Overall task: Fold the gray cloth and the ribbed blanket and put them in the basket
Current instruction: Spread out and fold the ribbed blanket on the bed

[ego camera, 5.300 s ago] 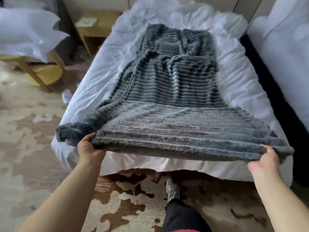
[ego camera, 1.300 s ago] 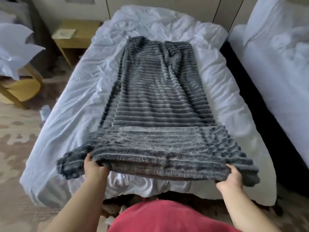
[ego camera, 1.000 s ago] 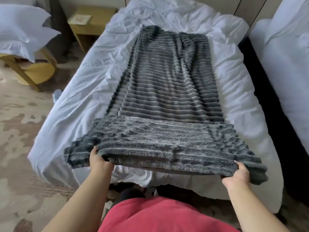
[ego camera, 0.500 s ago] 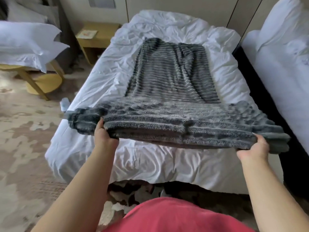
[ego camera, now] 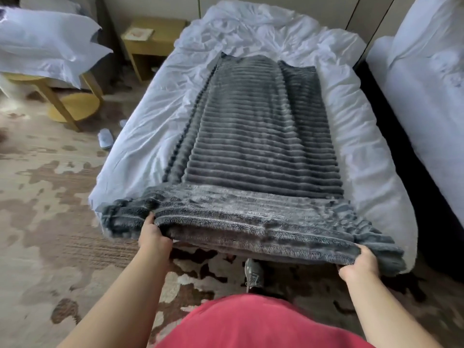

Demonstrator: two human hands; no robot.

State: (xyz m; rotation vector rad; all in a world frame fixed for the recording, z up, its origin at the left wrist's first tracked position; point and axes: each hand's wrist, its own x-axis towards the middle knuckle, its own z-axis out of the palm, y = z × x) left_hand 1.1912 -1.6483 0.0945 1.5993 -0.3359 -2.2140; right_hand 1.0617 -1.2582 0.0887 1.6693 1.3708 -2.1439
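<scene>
Head view is looking down the length of a white bed [ego camera: 140, 136]. At the far left, white pillows [ego camera: 45, 43] are lying on a yellow stool [ego camera: 72, 106], and a wooden nightstand [ego camera: 153, 38] is standing by the bed's far corner. Next, the left hand [ego camera: 153, 238] is gripping the near edge of the ribbed blanket [ego camera: 261, 136], its fingers curling under the pile and the thumb pressing on top. Half a second ago that edge was riding higher above the foot of the bed. Now it is coming down and back toward the person, and the rumples seen at the far end five seconds ago are lying smoothed. I am judging that the shaking-out is finishing and the strip is getting ready for a crosswise fold, not yet begun. The blanket is lying along the middle of the bed, its long axis running from the person toward the bed's head, ribs crossing it, near end held just off the foot. Further right, the right hand [ego camera: 357, 266] is clenching round the other near corner. A second white bed [ego camera: 426, 96] is standing rightmost. Neither the gray cloth nor the basket is showing.
</scene>
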